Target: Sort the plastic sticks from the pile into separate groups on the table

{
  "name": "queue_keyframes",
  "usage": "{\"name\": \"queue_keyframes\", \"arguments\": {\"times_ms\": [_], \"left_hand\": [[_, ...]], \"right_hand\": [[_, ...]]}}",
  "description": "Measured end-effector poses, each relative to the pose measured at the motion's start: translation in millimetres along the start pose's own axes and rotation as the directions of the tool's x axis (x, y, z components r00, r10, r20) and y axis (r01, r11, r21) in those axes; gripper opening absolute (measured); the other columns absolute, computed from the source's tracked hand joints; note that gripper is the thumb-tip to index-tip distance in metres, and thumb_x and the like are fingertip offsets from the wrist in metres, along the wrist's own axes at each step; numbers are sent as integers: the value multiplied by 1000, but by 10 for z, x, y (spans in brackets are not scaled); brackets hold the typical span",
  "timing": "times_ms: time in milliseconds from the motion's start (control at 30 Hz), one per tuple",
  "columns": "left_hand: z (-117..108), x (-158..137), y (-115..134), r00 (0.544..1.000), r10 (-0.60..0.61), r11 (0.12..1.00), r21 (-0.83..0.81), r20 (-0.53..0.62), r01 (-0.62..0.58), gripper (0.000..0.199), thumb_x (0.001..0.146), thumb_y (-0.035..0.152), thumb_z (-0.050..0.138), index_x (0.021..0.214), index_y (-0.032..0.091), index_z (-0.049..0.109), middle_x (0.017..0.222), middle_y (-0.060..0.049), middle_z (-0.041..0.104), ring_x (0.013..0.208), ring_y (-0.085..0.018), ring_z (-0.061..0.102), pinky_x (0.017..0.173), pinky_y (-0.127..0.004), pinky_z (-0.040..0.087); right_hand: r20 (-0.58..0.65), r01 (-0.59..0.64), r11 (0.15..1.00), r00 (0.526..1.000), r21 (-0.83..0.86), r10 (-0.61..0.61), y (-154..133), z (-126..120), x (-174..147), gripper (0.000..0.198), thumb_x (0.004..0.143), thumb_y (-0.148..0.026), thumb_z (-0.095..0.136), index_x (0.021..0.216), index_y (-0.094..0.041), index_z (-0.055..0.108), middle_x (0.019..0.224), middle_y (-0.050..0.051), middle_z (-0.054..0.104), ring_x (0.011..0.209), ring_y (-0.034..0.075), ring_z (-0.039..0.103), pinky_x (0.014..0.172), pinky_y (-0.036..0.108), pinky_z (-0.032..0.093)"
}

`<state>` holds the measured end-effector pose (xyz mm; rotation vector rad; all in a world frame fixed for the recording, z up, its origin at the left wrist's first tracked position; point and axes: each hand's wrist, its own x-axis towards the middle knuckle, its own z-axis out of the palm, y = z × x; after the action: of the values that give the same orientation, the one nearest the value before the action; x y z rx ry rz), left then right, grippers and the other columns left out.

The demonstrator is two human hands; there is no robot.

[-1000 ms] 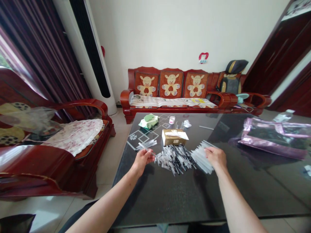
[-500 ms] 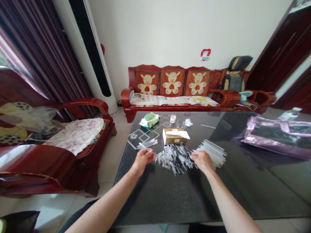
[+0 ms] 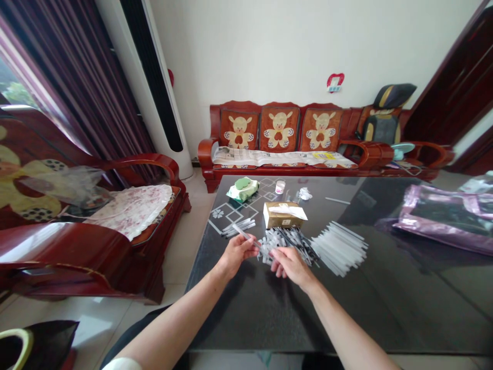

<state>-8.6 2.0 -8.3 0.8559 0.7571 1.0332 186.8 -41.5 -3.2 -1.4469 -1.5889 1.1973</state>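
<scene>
Held between the thumb and fingers of my left hand (image 3: 239, 254) is a thin whitish tube (image 3: 241, 232), slanting up and to the left. My right hand (image 3: 289, 264) is just right of it, fingers curled and pinched over the near left side of a pile of short white and black plastic pieces (image 3: 287, 237). Whatever is in that pinch is too small to make out. To the right lies a fanned stack of long translucent tubes (image 3: 341, 247). A smaller bunch of tubes (image 3: 241, 226) rests beyond my left hand.
Behind the pile stands a gold tissue box (image 3: 283, 220). Farther back on the dark table (image 3: 262, 313) are a green wipes pack (image 3: 243, 190), a small white cup (image 3: 280, 187), crumpled tissue (image 3: 305, 193) and a single tube (image 3: 338, 201). A purple-edged clear bag (image 3: 400, 222) lies right.
My right hand has moved left from the pile's right side, beside the tube stack, to close by my left hand. My left hand still holds its tube. The view has shifted slightly.
</scene>
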Motion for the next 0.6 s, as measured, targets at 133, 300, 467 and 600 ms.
{"name": "queue_keyframes", "arguments": {"times_ms": [133, 300, 467, 600], "left_hand": [[-9, -9, 10, 1000, -5, 1000, -8, -10, 5, 29, 72, 31, 76, 88, 11, 62, 81, -9, 70, 63, -12, 64, 64, -24, 55], [-157, 97, 162, 990, 85, 995, -34, -113, -90, 24, 75, 29, 73, 85, 11, 61, 81, -9, 71, 63, -12, 64, 64, -24, 54], [-310, 191, 280, 943, 152, 984, -47, -296, -174, 20, 74, 23, 73, 83, 11, 60, 73, -5, 68, 60, -10, 63, 62, -22, 53], [-296, 165, 241, 958, 127, 990, -33, -258, -140, 23, 70, 25, 76, 81, 11, 62, 68, -3, 65, 60, -10, 62, 62, -22, 53]], "right_hand": [[54, -20, 998, 998, 62, 17, -38, 132, -23, 32, 84, -42, 49, 75, -14, 62, 55, 1, 64, 39, 9, 54, 35, 17, 31], [26, -26, 999, 999, 29, 25, 31, -140, -46, 24, 76, -36, 60, 69, -14, 64, 53, 1, 63, 40, 8, 53, 38, 17, 35], [-143, -98, 991, 986, -91, 84, 206, -636, -59, 22, 73, -35, 60, 66, -15, 65, 50, 1, 61, 39, 9, 50, 40, 20, 35], [-439, -269, 891, 894, -365, 91, 330, -985, -73, 23, 74, -34, 54, 61, -18, 65, 52, 3, 62, 45, 14, 54, 45, 24, 36]]}}
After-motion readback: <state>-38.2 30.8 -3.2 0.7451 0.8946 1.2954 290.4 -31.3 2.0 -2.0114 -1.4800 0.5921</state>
